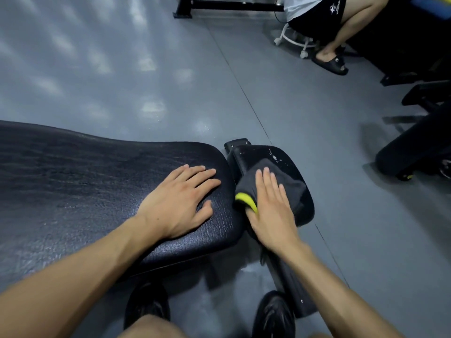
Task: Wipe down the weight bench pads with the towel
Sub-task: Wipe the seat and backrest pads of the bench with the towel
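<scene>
The left hand (179, 201) lay palm down on the long back pad (73, 181) of the weight bench, near the pad's rounded end, its fingers straight and slightly spread and the thumb out to the side; its grip was wide and held nothing. The forearm reached in from the lower left edge of the view.

The right hand (271, 206) pressed flat on the towel (290, 189), a dark grey cloth with a bright yellow-green edge that showed beside the thumb. The fingers lay straight over the cloth, pointing away from the person, so the grip was wide here too, pressing rather than clutching. The towel covered the middle of the smaller seat pad (280, 154), which stood just beside the back pad across a narrow gap. A few pale specks showed on the seat pad's bare far end.

Both pads were black with a wrinkled, leather-like grain. Under them the bench's black frame (290, 284) ran toward the person, whose two dark shoes (146, 303) stood on the floor (122, 69), a smooth grey surface with pale light patches and a thin seam. At the upper right another person (341, 18) sat on a white wheeled stool (296, 42), wearing black shorts and a black slide sandal. Dark gym equipment (424, 142) stood along the right edge.
</scene>
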Demonstrator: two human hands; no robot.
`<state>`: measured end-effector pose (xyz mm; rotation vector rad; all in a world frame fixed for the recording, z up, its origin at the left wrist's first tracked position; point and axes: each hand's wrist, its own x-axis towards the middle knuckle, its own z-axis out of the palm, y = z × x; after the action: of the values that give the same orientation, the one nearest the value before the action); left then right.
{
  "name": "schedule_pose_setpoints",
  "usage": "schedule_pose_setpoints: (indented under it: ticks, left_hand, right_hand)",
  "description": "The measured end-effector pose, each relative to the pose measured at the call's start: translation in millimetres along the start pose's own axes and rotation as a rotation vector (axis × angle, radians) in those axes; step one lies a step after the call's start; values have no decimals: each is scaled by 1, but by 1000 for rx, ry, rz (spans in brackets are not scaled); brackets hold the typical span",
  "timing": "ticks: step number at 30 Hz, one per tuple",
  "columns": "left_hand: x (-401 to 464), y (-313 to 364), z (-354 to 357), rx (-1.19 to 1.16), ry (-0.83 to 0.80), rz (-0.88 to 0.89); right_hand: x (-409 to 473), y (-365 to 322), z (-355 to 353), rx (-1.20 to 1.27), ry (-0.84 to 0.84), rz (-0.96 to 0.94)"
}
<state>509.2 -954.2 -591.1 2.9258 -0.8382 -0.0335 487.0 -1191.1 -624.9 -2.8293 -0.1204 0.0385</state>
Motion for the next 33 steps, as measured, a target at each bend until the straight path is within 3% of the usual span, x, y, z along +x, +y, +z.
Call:
schedule_pose_setpoints:
  ticks: [3,11,15,19,28,33]
  left_hand:
    - [1,0,0,-4,-1,-1]
    - [1,0,-2,-9,-12,-12]
    - [0,0,-3,-11,-13,-12]
    - [1,0,-1,-19,-14,-14]
    - [2,0,-3,-21,-21,-18]
    - [2,0,-3,-11,-30,-17]
  right_hand:
    - [-35,12,2,-48,-34,-25]
    - [78,-19,-1,-24,-83,131]
    - [9,2,-2,34,-23,-11]
    - [-37,22,-5,48,-113,-87]
    - [122,4,-6,60,-97,98]
    - [57,7,-8,85,-84,-170]
